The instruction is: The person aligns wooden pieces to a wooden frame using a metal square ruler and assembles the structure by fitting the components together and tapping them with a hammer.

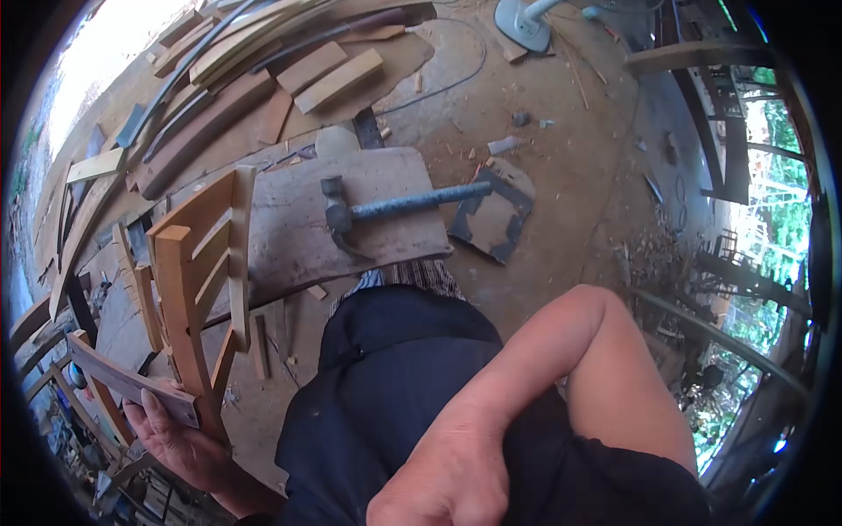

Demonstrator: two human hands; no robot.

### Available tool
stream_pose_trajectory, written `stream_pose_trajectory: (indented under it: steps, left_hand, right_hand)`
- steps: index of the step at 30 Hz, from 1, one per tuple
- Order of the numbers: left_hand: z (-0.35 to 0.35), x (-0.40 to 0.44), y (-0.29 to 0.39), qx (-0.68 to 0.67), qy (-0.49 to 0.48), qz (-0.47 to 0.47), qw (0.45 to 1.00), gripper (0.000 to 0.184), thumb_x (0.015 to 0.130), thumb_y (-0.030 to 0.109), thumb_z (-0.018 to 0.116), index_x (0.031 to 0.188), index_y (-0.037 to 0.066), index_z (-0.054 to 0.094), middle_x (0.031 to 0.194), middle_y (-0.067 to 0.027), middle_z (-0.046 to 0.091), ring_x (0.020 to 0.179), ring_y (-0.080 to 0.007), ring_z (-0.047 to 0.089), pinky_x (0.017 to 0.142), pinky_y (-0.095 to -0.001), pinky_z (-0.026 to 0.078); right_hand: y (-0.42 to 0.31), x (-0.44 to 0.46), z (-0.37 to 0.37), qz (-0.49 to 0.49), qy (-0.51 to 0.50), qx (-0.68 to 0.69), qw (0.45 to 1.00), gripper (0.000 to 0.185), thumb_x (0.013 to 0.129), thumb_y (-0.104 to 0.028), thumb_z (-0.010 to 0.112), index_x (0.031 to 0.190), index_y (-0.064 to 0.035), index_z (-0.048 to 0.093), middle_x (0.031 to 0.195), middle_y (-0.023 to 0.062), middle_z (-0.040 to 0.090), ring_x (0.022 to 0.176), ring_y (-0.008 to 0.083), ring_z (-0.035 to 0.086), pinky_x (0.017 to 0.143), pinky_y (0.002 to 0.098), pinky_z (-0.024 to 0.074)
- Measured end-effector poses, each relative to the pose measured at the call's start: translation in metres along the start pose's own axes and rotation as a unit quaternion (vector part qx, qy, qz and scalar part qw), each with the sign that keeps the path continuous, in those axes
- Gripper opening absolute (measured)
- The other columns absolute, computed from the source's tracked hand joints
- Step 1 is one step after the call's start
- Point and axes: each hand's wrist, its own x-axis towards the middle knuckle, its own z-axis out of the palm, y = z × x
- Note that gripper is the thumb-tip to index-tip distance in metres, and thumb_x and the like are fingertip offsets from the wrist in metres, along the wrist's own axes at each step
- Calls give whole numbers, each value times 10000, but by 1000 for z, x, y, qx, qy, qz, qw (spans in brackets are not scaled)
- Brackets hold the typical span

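My left hand (180, 447) is closed at the lower left, its thumb pressed on the end of a flat wooden board (132, 375). That board meets an upright wooden frame with slats (189, 307), which looks like part of a chair. My right hand (447, 482) is curled in front of my dark clothing, cut off by the bottom edge; whatever it holds, if anything, is hidden. A claw hammer (412, 203) with a worn blue handle lies on a low wooden bench (289, 237) ahead of me, apart from both hands.
Loose planks and beams (210, 123) are piled at the upper left. A flat dark piece with a cut-out (517, 219) lies on the floor right of the bench. The pale base of a stand (524, 26) is at the top. Wood scraps and shavings litter the floor.
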Motion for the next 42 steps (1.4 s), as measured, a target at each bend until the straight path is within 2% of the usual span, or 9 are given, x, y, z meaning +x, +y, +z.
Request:
stream_pose_trajectory:
  steps: [3,11,18,24,31,35,40,41,42]
  left_hand:
    - [2,-2,2,39,-12,16,999,233,963,154,476,1112,-22,443,881,-82,554,848,-121,536,794,-253,426]
    - [4,-8,1,21,-27,19,999,252,962,173,482,1115,-22,437,853,-88,566,786,-118,534,781,-245,411]
    - [8,-10,-1,39,-42,50,997,230,962,175,488,1076,-20,444,861,-84,556,789,-107,515,771,-239,413]
    - [2,-6,-6,81,-55,92,991,252,966,188,497,1096,-22,445,878,-79,550,797,-105,519,765,-247,426]
    - [1,-8,-4,112,-67,98,987,264,969,185,501,1124,-21,448,889,-79,553,839,-104,544,764,-254,457]
    - [-2,-9,-9,87,-61,88,990,285,961,203,517,1126,-19,451,900,-81,549,835,-116,547,774,-277,459]
    - [-29,-3,-24,240,-98,127,957,390,940,249,542,1194,-29,440,1039,-130,523,976,-170,534,869,-317,448]
    - [-28,-6,-24,313,-65,134,938,376,954,228,443,1270,25,449,1196,-184,477,1116,-281,470,956,-384,373]
    - [-25,-10,-23,382,-26,142,913,415,968,207,345,1346,78,458,1353,-238,431,1256,-392,406,1043,-450,298]
  right_hand:
    - [-3,-7,-2,-128,-44,-266,955,443,839,-257,694,1139,39,558,1079,176,568,994,283,536,850,360,417]
    - [-38,-60,10,-26,-60,-539,840,499,821,-335,694,1154,23,598,1269,189,507,1168,404,440,968,499,313]
    - [-35,-91,20,-88,-9,-526,846,205,849,-120,647,981,37,645,1046,179,628,1066,336,587,885,385,445]
    - [-28,-126,15,-65,13,-446,893,158,817,-22,657,958,48,673,1081,204,634,1134,368,556,945,439,437]
    - [-49,-125,31,-28,127,-511,850,118,779,-25,701,860,47,655,869,138,648,862,260,626,800,356,478]
    - [-36,-86,33,-150,39,-520,840,161,760,-79,739,830,25,637,817,110,625,800,227,596,736,327,451]
    - [-14,-64,28,-38,-86,-487,868,281,762,-151,739,956,26,638,977,130,595,976,260,532,833,373,409]
    - [-15,-65,29,-4,-138,-487,863,393,820,-241,710,1075,43,617,1110,162,556,1118,314,470,913,437,372]
    - [-3,-65,31,-103,-125,-469,868,277,788,-186,740,919,39,646,944,122,537,997,263,496,854,432,389]
